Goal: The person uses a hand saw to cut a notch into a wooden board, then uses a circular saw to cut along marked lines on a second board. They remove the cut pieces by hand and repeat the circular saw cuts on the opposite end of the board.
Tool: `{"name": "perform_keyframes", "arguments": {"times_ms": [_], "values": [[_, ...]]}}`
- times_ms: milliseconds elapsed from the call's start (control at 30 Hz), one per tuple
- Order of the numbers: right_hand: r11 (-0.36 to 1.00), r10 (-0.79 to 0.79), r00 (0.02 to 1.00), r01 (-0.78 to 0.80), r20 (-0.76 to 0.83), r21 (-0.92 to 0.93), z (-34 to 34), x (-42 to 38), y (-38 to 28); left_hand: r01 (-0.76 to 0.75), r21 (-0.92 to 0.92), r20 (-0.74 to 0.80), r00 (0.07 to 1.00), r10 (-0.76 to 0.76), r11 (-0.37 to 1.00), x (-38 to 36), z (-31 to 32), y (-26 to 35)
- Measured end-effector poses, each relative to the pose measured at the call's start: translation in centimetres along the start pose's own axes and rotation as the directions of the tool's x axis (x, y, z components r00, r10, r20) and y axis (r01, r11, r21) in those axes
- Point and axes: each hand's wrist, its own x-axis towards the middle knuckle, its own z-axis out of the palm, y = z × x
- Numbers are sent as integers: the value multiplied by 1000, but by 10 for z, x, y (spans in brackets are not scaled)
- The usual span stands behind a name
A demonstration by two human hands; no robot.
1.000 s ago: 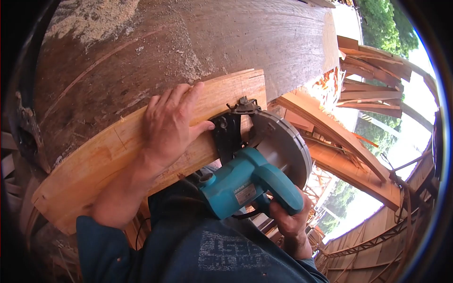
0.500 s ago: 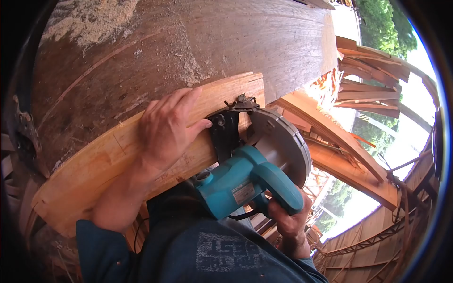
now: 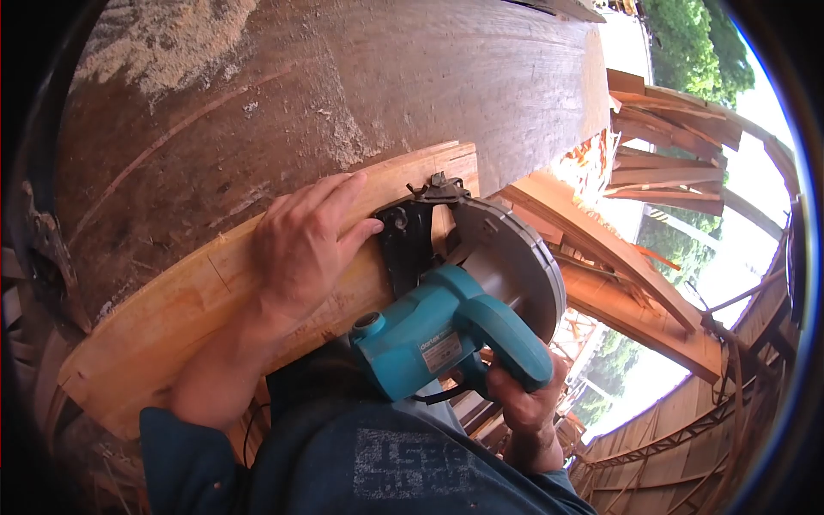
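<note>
A teal circular saw (image 3: 421, 335) rests with its black base plate on a pale wooden board (image 3: 163, 318), close to the board's right end. My right hand (image 3: 528, 390) is wrapped round the saw's rear handle. A grey guard (image 3: 511, 257) covers the blade, so the blade itself is hidden. My left hand (image 3: 305, 240) lies flat on top of the board, fingers stretched out, its thumb tip beside the edge of the base plate. Thin pencil-like lines cross the board to the left of this hand and near its right end.
The board lies along the near edge of a worn wooden workbench (image 3: 412, 86). Sawdust (image 3: 163, 43) is heaped at its far left. Thick planks (image 3: 618, 257) stand to the right, with stacked offcuts (image 3: 669, 154) behind them. A dark cord hangs below the saw.
Almost nothing differs. The view has shifted slightly; saw, board and both hands keep their places relative to one another.
</note>
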Motion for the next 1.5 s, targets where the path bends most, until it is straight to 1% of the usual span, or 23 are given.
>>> {"name": "perform_keyframes", "arguments": {"times_ms": [167, 267, 367, 467, 567, 667, 767, 967, 1067, 1167, 1267, 1467, 1500], "values": [[1000, 0, 1000, 0, 4, -2, 0, 3, -3, 22, -10, 13, 1000, -22, 1000, 0, -2, 2], [1000, 1, 1000, -1, 2, 9, 0, 5, -5, 5, -23, -19, 1000, -5, 1000, 1, -1, 1], [1000, 2, 1000, -3, 0, 28, 0, 7, -6, -45, -21, -99, 994, 43, 999, 1, 5, -4], [1000, 7, 1000, -7, 4, 22, 0, 9, -9, -71, -101, -204, 978, 49, 992, 4, 5, -3], [1000, 17, 1000, -18, 9, 22, 0, 11, -12, -16, -270, -240, 969, -51, 963, 5, 0, 1], [999, 16, 1000, -16, -2, 32, 1, 13, -14, 19, -355, -235, 966, -109, 935, 3, -2, 0], [999, 26, 1000, -26, -14, 47, 2, 16, -16, 38, -411, -209, 969, -135, 911, 2, -7, 0], [998, 34, 999, -34, -4, 53, 2, 23, -23, 73, -432, -113, 984, -134, 899, -3, -12, -9], [997, 43, 999, -43, 0, 64, 2, 25, -26, 56, -529, -156, 974, -162, 846, -3, -10, -8], [996, 41, 999, -40, -10, 80, 3, 28, -29, 51, -553, -148, 976, -158, 831, -5, -9, -10], [996, 32, 999, -31, -13, 87, 3, 31, -30, 87, -565, -88, 982, -164, 821, -8, -13, -12], [997, 45, 999, -43, -21, 71, 4, 38, -40, 106, -580, -67, 982, -177, 808, -8, -14, -13], [997, 46, 999, -44, -24, 71, 5, 38, -41, 82, -570, -78, 985, -153, 817, -8, -14, -14]]}}
